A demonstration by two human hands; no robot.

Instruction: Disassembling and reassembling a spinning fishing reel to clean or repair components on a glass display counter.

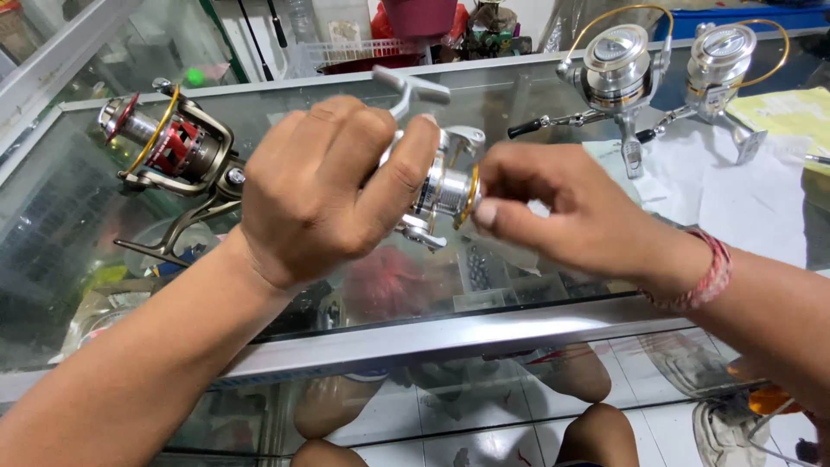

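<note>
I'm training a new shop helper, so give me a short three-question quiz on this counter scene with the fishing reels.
1. True or false: the left hand wraps around the body of the silver reel.
2. How many other reels rest on the glass counter?
3. Which hand pinches the silver reel's front end: A left, B right?

Key
1. True.
2. Three: the red and bronze reel at left, two silver and gold reels at back right.
3. B, the right hand, with a woven bracelet on its wrist.
</note>
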